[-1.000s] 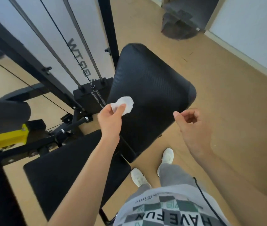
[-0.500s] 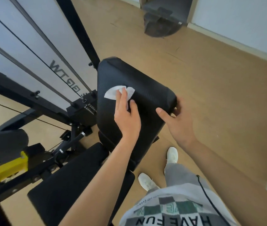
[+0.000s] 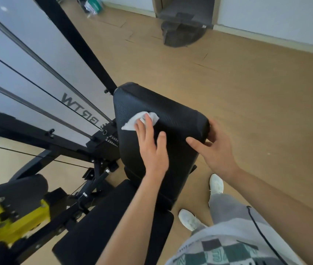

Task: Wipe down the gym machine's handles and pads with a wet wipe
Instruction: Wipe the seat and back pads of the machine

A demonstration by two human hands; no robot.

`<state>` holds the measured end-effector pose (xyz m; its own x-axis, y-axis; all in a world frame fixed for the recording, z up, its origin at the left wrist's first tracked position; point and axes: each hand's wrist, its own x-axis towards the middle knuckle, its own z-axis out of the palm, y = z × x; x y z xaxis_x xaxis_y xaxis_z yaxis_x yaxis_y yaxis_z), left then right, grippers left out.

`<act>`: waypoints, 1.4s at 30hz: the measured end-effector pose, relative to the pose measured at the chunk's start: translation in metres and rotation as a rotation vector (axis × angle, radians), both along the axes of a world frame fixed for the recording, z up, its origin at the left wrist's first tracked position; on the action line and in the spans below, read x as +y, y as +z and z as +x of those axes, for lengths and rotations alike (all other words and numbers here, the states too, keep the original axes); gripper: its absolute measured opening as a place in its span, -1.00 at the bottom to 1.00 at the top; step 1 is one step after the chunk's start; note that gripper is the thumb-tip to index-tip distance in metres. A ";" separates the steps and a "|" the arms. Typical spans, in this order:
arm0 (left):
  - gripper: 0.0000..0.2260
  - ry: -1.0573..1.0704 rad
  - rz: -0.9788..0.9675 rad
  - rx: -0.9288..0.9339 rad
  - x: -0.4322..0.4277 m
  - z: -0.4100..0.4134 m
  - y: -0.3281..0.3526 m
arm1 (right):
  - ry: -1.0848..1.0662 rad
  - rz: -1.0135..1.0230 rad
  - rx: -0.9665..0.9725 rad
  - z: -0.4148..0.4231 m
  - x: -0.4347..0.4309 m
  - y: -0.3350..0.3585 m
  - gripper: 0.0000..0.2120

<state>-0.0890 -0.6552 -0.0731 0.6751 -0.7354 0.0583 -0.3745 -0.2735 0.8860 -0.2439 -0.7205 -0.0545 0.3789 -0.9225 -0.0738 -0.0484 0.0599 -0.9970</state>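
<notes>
wet wipe (image 3: 139, 119) is pressed flat on upper left of back pad (image 3: 172, 119) by straight fingers of left hand (image 3: 151, 150); nothing is gripped there. pad's right edge is grasped by right hand (image 3: 216, 150), thumb on front, fingers wrapped behind. rec: pad to be braced, even pressure applied, overlapping passes made top to btm, edges incl. seat pad (image 3: 98, 226) likely next.

Black padded backrest (image 3: 172, 119) with fine dimpled texture; white crumpled wet wipe (image 3: 131, 122); yellow metal bracket (image 3: 23, 220); tan wood-grain plank floor (image 3: 247, 83); white fabric shoes (image 3: 216, 185); grey trousers (image 3: 220, 205); loose shirt (image 3: 218, 249) checked grey, green and white, possibly lettered.
</notes>
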 end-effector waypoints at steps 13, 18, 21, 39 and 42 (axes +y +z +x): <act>-0.30 -0.025 -0.007 0.075 -0.013 0.055 0.008 | 0.038 -0.028 -0.001 -0.002 -0.002 -0.007 -0.42; -0.37 -0.122 -0.052 0.076 0.019 0.018 -0.010 | 0.047 -0.011 -0.009 -0.002 -0.003 -0.005 -0.45; -0.58 -0.048 -0.129 0.135 0.027 0.020 -0.008 | 0.047 -0.016 -0.008 -0.003 -0.003 -0.005 -0.45; -0.50 0.159 -0.062 0.011 -0.027 0.074 0.018 | 0.045 -0.034 -0.013 -0.002 0.000 0.004 -0.52; -0.45 0.139 -0.037 0.018 -0.016 0.054 0.012 | 0.043 -0.026 -0.017 -0.001 0.000 0.003 -0.51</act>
